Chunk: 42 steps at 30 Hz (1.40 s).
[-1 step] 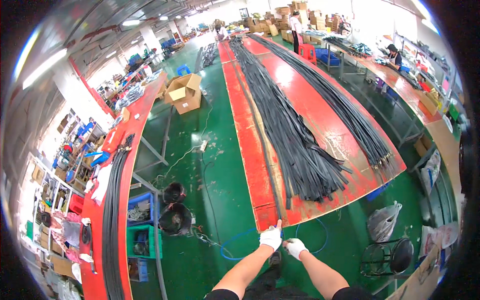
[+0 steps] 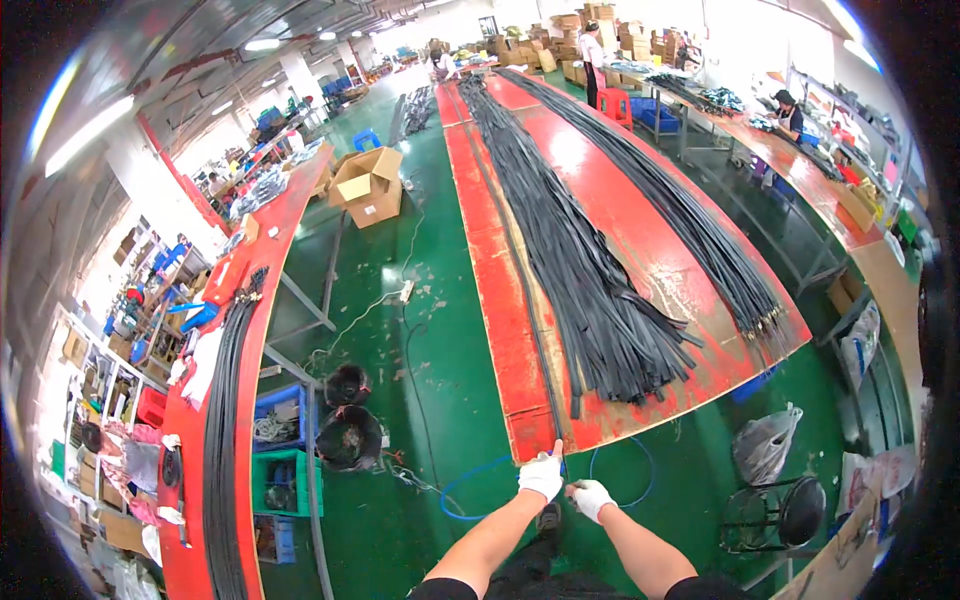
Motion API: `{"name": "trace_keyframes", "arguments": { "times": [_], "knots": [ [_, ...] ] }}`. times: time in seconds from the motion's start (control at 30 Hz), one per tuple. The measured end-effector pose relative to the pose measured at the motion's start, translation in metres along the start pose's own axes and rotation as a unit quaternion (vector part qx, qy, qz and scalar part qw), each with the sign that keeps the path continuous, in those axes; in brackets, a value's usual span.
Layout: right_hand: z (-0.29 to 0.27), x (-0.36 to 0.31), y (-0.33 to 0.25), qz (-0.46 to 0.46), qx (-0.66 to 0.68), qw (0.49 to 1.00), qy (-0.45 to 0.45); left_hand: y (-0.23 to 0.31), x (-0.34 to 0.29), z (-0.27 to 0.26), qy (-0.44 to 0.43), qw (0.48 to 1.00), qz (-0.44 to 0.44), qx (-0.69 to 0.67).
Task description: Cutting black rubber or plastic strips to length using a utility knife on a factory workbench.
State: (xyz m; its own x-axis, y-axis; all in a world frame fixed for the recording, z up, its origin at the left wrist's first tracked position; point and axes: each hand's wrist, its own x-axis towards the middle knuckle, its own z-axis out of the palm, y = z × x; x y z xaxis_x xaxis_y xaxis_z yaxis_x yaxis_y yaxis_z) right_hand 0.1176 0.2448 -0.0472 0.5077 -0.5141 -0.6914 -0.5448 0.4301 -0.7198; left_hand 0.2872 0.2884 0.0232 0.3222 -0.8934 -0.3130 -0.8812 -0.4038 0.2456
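Note:
My left hand (image 2: 541,476), in a white glove with bare fingertips, is closed on the near end of a long black strip (image 2: 540,360) at the table's front edge. The strip runs up the left side of the long red table (image 2: 528,399). My right hand (image 2: 592,497), also gloved, is closed just right of the left one and lower; what its fingers hold is too small to make out. A thin blue hose (image 2: 653,470) loops out on both sides of my hands. A wide bundle of black strips (image 2: 590,300) lies on the table beyond.
A second bundle of black strips (image 2: 700,240) lies along the table's right side. At left, a red side table (image 2: 283,240) carries more dark strips. A cardboard box (image 2: 368,187), black buckets (image 2: 350,437) and a round stool (image 2: 801,512) stand on the green floor. Other people work farther off.

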Motion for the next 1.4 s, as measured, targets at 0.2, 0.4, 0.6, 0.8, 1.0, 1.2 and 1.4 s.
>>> {"name": "trace_keyframes", "arguments": {
  "times": [0.2,0.4,0.6,0.8,1.0,1.2,1.4],
  "knots": [
    [-0.001,-0.032,0.016,0.020,0.002,0.999,-0.043,0.002,-0.002,0.007,-0.017,1.000,-0.002,-0.002],
    [-0.004,0.014,0.016,-0.021,0.134,0.991,-0.002,0.014,-0.009,-0.002,-0.016,1.000,0.005,-0.026],
    [0.016,0.001,-0.005,-0.132,-0.057,0.988,0.058,0.000,-0.011,0.005,-0.006,1.000,-0.007,-0.008],
    [0.003,-0.047,-0.004,-0.065,0.005,0.997,0.041,0.018,-0.013,-0.006,0.010,1.000,0.016,0.004],
    [0.012,-0.081,0.006,-0.019,0.014,1.000,-0.018,0.012,-0.028,0.006,-0.007,1.000,-0.003,0.001],
    [-0.005,-0.017,0.033,0.038,0.294,0.955,0.002,0.024,-0.022,0.010,-0.005,1.000,0.021,-0.016],
    [0.027,0.002,-0.007,0.000,0.270,0.958,0.095,0.020,-0.021,0.006,-0.004,1.000,0.013,-0.019]
  ]
}}
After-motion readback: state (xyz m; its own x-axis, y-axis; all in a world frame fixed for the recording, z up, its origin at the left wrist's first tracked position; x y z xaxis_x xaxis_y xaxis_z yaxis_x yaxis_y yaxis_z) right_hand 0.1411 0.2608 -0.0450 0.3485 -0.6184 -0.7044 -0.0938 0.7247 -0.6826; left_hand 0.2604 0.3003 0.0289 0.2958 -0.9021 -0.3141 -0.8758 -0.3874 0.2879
